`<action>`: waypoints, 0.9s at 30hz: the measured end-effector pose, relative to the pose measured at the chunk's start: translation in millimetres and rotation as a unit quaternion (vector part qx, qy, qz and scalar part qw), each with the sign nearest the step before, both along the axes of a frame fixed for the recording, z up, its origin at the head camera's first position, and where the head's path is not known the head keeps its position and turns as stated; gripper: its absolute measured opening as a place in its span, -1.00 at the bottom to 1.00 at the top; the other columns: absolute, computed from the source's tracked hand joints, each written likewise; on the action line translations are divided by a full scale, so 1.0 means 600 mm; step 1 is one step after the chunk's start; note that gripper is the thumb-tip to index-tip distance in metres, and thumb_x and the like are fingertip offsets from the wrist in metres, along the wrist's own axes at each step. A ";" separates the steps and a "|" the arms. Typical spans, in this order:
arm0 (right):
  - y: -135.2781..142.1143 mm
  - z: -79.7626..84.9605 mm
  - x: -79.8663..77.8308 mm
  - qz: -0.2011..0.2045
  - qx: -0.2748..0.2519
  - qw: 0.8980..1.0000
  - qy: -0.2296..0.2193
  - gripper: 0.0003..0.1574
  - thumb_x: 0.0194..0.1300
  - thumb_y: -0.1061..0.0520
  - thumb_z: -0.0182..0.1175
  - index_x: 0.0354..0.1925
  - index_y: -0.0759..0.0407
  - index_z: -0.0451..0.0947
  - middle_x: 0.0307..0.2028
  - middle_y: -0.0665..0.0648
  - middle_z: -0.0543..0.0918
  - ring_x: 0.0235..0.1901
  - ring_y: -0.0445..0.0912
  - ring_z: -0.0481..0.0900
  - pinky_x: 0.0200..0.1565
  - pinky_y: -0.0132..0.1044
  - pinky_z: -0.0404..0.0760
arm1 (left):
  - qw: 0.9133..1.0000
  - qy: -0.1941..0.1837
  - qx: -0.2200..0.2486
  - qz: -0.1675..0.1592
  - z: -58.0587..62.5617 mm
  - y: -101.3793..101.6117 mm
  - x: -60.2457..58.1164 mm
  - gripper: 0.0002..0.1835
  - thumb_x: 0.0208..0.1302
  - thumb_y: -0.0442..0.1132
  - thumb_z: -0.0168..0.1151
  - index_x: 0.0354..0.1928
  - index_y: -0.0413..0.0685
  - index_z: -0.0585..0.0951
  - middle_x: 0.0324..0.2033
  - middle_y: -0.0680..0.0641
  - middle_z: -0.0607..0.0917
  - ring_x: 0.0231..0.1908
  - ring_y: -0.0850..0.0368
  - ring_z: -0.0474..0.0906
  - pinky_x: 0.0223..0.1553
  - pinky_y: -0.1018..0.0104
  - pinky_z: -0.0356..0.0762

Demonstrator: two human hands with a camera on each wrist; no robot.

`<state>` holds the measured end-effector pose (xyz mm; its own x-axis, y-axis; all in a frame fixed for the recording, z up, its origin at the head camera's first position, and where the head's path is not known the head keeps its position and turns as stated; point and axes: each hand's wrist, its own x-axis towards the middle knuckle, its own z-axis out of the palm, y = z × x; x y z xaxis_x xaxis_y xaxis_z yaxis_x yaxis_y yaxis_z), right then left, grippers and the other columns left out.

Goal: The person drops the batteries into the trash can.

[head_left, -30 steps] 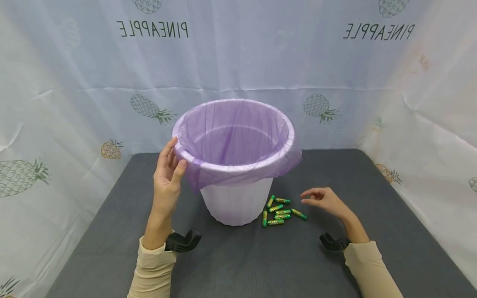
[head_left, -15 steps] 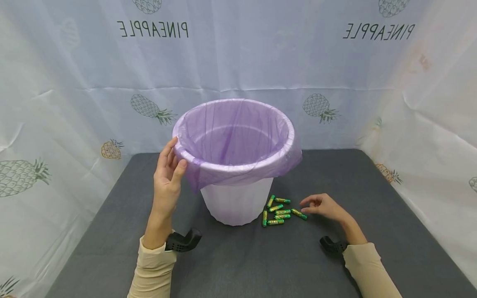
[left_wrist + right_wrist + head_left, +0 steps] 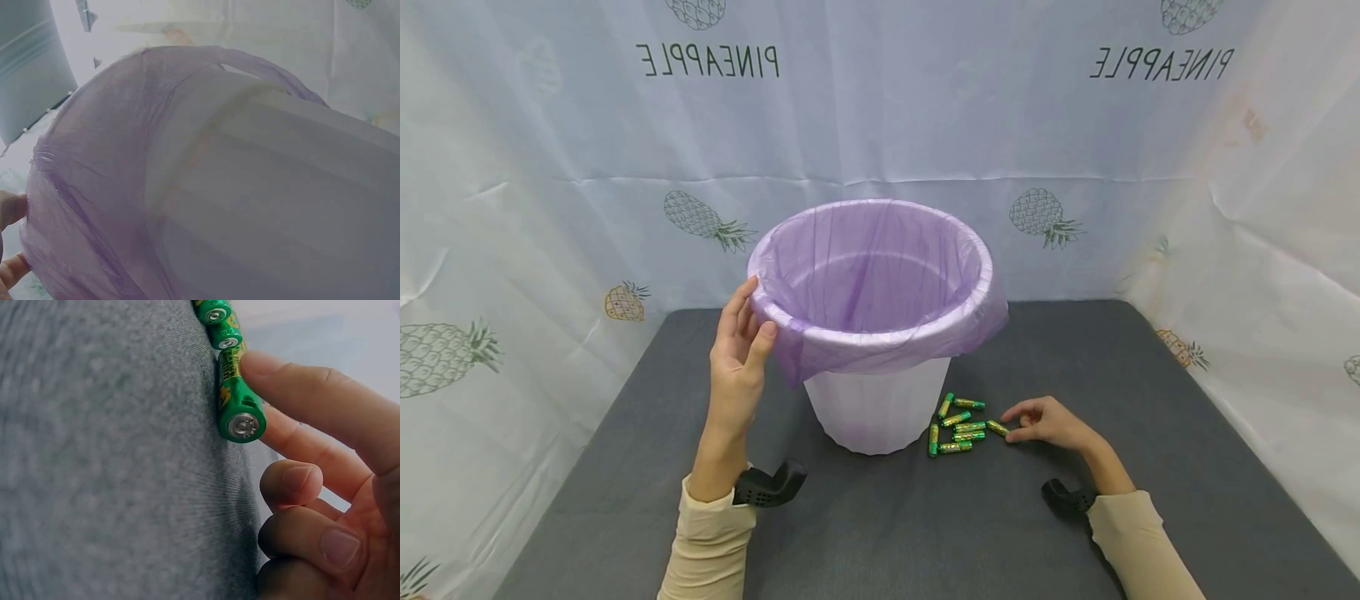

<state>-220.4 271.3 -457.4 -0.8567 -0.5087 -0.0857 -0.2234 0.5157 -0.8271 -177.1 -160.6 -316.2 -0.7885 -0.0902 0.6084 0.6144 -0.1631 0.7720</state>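
A white bin [image 3: 876, 412], lined with a translucent purple bag [image 3: 857, 357], stands upright on the dark table. My left hand [image 3: 736, 358] rests its thumb and fingertips on the bag-covered outside of the rim, at the near left. To the bin's right, my right hand [image 3: 1051, 423] pinches a green and yellow battery [image 3: 996, 427] between thumb and index finger. That battery [image 3: 240, 409] still lies on the cloth in the right wrist view, its metal end facing the camera; the other fingers are curled beneath. Several more such batteries [image 3: 956, 419] lie loosely grouped beside the bin's base.
The dark grey cloth-covered table [image 3: 880, 533] has a pineapple-printed curtain [image 3: 880, 108] hanging behind it and along both sides. A black wrist camera [image 3: 770, 486] sits on the left wrist and another wrist camera [image 3: 1067, 496] on the right.
My right hand has come down and left to the outermost battery and now pinches it, shifting it slightly left. The left hand and bin stay where they were.
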 end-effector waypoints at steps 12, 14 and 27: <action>0.002 0.006 0.004 -0.013 0.010 1.000 0.000 -0.60 0.10 0.23 0.36 -0.14 0.50 0.60 -0.61 -0.11 0.34 -0.62 -0.37 0.20 -0.51 -0.46 0.27 | 1.000 -0.002 0.001 -0.005 0.002 0.000 0.003 -0.44 0.38 -0.36 0.05 0.39 -0.10 0.25 0.24 0.08 0.44 0.18 0.30 0.43 0.18 0.55 0.39; 0.003 0.008 0.004 -0.021 0.014 1.000 0.000 -0.61 0.10 0.22 0.36 -0.14 0.49 0.61 -0.62 -0.11 0.33 -0.63 -0.37 0.19 -0.51 -0.46 0.26 | 1.000 -0.005 0.002 -0.005 0.003 0.000 0.003 -0.44 0.38 -0.36 0.05 0.40 -0.11 0.23 0.24 0.09 0.43 0.18 0.29 0.43 0.18 0.55 0.39; 0.002 0.008 0.001 -0.039 0.032 0.998 0.036 -0.70 0.15 0.23 0.33 -0.18 0.44 0.65 -0.62 -0.11 0.36 -0.64 -0.40 0.20 -0.52 -0.47 0.26 | 1.000 0.008 0.003 -0.018 -0.001 -0.002 0.001 -0.45 0.39 -0.35 0.04 0.39 -0.11 0.24 0.23 0.09 0.44 0.18 0.30 0.42 0.18 0.57 0.38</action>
<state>-219.9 272.4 -452.7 -0.8983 -0.4363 -0.0520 -0.2391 0.5845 -0.7754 -176.5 -161.8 -316.6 -0.7819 -0.0662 0.6199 0.6198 -0.1892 0.7616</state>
